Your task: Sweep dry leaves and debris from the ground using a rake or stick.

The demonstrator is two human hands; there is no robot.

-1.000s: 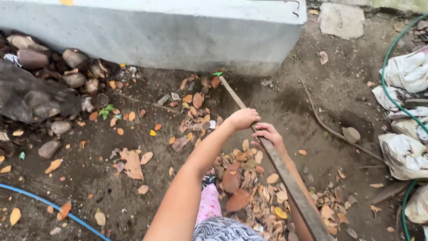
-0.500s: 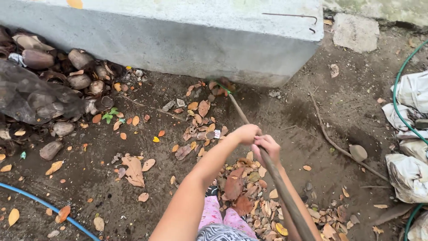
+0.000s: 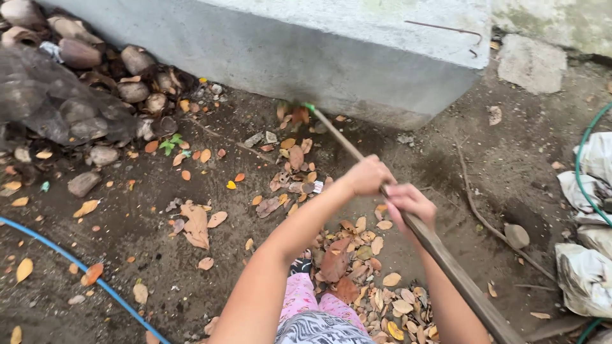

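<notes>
Both my hands grip a long brown wooden handle (image 3: 452,267) that slants from the lower right up to the base of a grey concrete block (image 3: 357,57). My left hand (image 3: 368,175) holds it higher up, my right hand (image 3: 411,204) just below. The tool's green-tipped far end (image 3: 310,108) sits among dry leaves against the block. A heap of brown and orange dry leaves (image 3: 357,267) lies on the dirt under my arms, by my feet.
Coconut husks and stones (image 3: 95,83) are piled at the upper left. A blue hose (image 3: 70,264) crosses the lower left. A green hose (image 3: 583,185) and white sacks (image 3: 590,274) lie at the right. A thin root (image 3: 484,216) and a stone (image 3: 516,234) sit on the dirt.
The tool's far end has pushed back up to the foot of the block. My hands have slid slightly right and up along with it, and the view has shifted.
</notes>
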